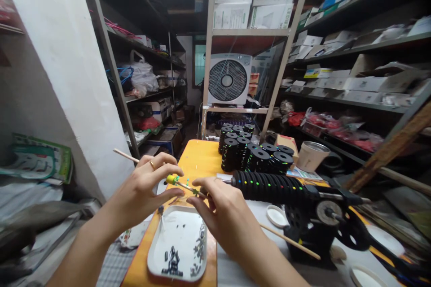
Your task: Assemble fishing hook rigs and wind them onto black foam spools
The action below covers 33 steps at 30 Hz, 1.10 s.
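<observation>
While our right hand (220,197) pinches the wooden stick (125,155) beside a small green piece (195,192), our left hand (146,184) curves around a yellow piece (172,180) at that stick, thumb and forefinger apart at the tips; whether its other fingers grip, we cannot tell. Because the stick seems to slope down to our right, something loose could slide that way. Should our right pinch slacken, the green piece might fall into the white tray (183,240) below our hands, among the dark pieces (173,261).
</observation>
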Available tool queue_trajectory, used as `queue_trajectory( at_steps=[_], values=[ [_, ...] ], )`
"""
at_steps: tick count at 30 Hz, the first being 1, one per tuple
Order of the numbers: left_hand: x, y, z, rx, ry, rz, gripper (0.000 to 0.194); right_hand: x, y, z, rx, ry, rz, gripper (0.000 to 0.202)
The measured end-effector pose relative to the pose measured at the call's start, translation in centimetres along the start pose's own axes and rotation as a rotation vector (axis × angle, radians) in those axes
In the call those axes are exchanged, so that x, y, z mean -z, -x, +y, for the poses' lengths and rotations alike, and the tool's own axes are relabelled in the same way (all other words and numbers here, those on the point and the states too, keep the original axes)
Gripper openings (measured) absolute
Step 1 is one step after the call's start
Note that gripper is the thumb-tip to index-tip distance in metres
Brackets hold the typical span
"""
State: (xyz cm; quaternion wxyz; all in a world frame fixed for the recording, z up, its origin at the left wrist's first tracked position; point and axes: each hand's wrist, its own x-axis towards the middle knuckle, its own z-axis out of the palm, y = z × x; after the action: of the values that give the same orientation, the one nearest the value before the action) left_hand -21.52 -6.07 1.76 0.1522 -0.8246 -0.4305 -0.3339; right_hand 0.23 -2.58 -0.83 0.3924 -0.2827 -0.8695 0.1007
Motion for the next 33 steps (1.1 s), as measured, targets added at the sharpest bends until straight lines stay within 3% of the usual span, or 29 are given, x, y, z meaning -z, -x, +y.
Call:
queue_trajectory(
  at_steps=[6, 9, 15, 22, 27, 33],
  values=[
    [-0.7, -0.4, 0.5, -0.024, -0.091, 0.083, 0.026, 0.3, 0.0, -0.1, 0.01, 0.017, 0.041, 0.003],
    [-1.1, -0.5, 0.5, -0.056, -0.139, 0.11, 0.027, 0.3, 0.1, 0.0, 0.016, 0.024, 0.044, 0.009],
    [-1.5, 0.1, 0.3, -0.183, -0.125, 0.072, 0.033, 0.5, 0.3, 0.1, 0.006, 0.023, 0.033, 0.006],
    [-1.3, 0.5, -0.1, -0.154, -0.153, -0.003, 0.024, 0.3, 0.7, 0.3, -0.031, 0.075, -0.006, 0.007],
    [-0.8, 1.4, -3.1, -0.145, -0.202, -0.064, 0.02, 1.3, 3.7, 1.4, -0.077, 0.14, -0.069, 0.012],
    [-0.5, 3.3, -9.7, -0.04, -0.125, -0.142, 0.026, 3.4, 8.0, 3.0, -0.106, 0.171, -0.109, 0.013]
  ],
)
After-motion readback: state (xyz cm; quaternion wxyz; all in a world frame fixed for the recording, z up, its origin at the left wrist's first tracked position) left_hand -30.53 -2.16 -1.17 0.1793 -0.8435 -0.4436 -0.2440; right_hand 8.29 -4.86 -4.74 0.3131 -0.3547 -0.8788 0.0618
